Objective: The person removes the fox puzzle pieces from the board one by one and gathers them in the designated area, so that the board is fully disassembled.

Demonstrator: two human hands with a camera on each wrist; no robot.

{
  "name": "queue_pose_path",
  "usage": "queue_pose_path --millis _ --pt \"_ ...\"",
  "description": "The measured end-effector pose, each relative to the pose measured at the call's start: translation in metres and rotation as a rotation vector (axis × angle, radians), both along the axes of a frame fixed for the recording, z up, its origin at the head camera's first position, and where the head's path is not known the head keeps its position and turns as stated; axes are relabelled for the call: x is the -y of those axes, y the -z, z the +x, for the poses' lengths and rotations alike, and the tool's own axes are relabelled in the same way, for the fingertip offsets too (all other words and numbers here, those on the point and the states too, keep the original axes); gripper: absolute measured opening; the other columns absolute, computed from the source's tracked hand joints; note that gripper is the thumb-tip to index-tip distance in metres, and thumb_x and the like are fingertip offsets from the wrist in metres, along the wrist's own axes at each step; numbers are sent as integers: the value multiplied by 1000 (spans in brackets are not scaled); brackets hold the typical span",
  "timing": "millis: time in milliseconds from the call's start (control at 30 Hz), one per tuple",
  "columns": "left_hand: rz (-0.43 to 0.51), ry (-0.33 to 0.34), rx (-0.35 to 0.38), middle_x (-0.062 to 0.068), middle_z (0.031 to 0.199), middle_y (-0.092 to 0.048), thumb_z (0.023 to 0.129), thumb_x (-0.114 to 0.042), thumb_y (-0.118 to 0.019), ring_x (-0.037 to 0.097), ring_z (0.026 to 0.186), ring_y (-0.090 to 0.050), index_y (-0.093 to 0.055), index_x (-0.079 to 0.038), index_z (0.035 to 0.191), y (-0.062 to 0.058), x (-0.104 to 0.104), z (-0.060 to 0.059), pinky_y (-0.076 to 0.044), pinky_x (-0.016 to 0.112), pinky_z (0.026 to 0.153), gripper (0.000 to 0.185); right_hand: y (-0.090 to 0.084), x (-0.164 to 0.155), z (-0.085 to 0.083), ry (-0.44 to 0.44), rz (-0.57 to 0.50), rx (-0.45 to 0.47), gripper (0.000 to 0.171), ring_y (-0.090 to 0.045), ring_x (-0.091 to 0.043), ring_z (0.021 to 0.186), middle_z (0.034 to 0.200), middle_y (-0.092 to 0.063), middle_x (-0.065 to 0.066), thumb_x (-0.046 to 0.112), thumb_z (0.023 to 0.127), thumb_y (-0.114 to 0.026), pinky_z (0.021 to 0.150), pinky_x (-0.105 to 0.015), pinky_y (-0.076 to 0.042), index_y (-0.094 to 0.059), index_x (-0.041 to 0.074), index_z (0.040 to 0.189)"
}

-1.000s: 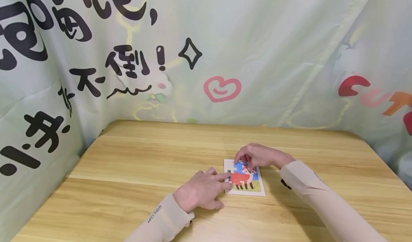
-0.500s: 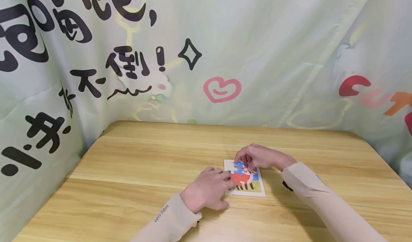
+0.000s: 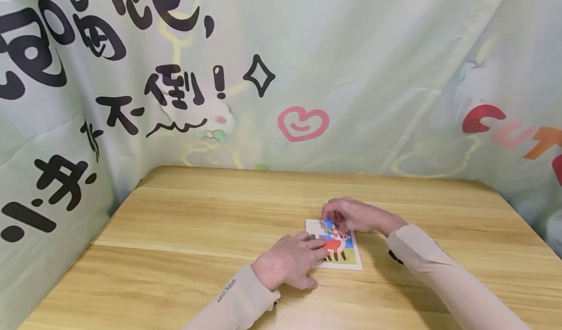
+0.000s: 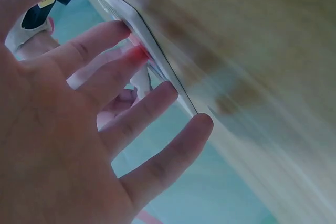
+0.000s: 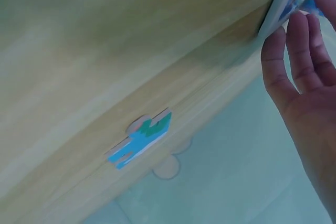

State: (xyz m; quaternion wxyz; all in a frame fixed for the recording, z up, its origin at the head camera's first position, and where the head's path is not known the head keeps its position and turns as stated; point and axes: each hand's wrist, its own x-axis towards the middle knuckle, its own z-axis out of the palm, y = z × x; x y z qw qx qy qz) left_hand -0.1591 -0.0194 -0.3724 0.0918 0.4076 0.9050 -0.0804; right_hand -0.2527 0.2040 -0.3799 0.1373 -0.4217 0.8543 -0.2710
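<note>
A small jigsaw puzzle (image 3: 356,264) with a white border and a picture of a red fox lies on the table. My left hand (image 3: 290,261) rests its spread, mostly straight fingers on the puzzle's left part and covers some of the fox. In the left wrist view, fingertips of the left hand (image 4: 68,114) touch the board's edge. At the top of the puzzle my right hand (image 3: 351,214) pinches a blue puzzle piece (image 3: 327,225), which looks tilted up. A white bare patch of the puzzle shows to its left. The right wrist view shows the right hand (image 5: 304,72) beside the board.
A loose blue and green puzzle piece (image 5: 140,139) lies on the table in the right wrist view; the head view does not show it. The wooden table (image 3: 197,213) runs back to a printed cloth (image 3: 373,76) that hangs behind and at the sides.
My left hand has slid to the right across the puzzle and covers more of it. The blue piece in my right hand has shifted slightly right and tilted, baring more white beside it.
</note>
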Motion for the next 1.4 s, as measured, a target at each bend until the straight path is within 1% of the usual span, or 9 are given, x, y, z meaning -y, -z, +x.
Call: queue_pose_path --millis 167,267,400,500,633,767,933,1167,1400 --pt "-11 7 -12 -16 158 -38 86 -58 -73 12 132 -43 -53 -35 147 0 -1 0 -50 32 93 68 1 1 1 -3 -11 -27 35 -50 -12 77 86 -57 5 -17 75 -73 68 -27 -47 -67 11 96" --pt "-13 9 -8 -16 158 -38 87 -58 -72 12 132 -42 -52 -35 147 0 -1 0 -50 33 94 68 0 1 1 -5 -47 -7 31 -54 -10 76 87 -64 4 -18 80 -68 69 -27 -50 -71 8 97" --pt "-20 6 -7 -15 158 -37 87 -59 -71 12 133 -42 -51 -35 148 -1 0 0 -50 34 95 68 -3 3 -2 -3 -100 7 25 -59 -11 78 92 -71 -2 -17 86 -63 71 -29 -54 -75 2 97" --pt "-24 2 -9 -16 159 -36 87 -59 -71 11 134 -41 -51 -36 149 -1 1 0 -50 35 95 68 -6 3 -4 20 -120 37 25 -60 -13 79 95 -73 -4 -16 87 -62 71 -30 -54 -76 1 98" --pt "-23 -2 6 -17 160 -34 88 -58 -70 12 136 -40 -49 -36 150 -2 0 0 -49 37 96 70 -12 -2 -4 77 -117 49 23 -60 -14 80 93 -71 0 -13 89 -64 72 -30 -54 -75 3 100" --pt "-22 -6 19 -17 160 -33 88 -58 -70 13 138 -38 -48 -36 151 -2 0 0 -48 39 99 70 -17 -9 -2 125 -123 38 19 -61 -16 79 88 -69 0 -13 89 -65 71 -31 -54 -73 4 95" --pt "-13 -20 25 -17 160 -33 89 -57 -70 15 139 -38 -49 -34 150 -2 0 2 -48 42 101 68 -20 -20 -1 162 -147 66 18 -63 -20 75 88 -69 -3 -13 90 -64 68 -35 -57 -72 3 93" --pt "-18 -15 15 -16 161 -33 89 -56 -70 14 139 -38 -50 -34 150 0 1 4 -48 44 101 68 -20 -37 -1 173 -162 56 18 -65 -20 76 89 -71 -4 -13 90 -65 66 -38 -59 -74 2 93" --pt "-24 -14 13 -15 161 -33 90 -57 -69 15 140 -38 -50 -34 150 0 0 5 -48 43 101 68 -22 -54 -1 161 -161 24 18 -66 -19 76 90 -71 -3 -14 89 -66 67 -35 -59 -75 2 93"
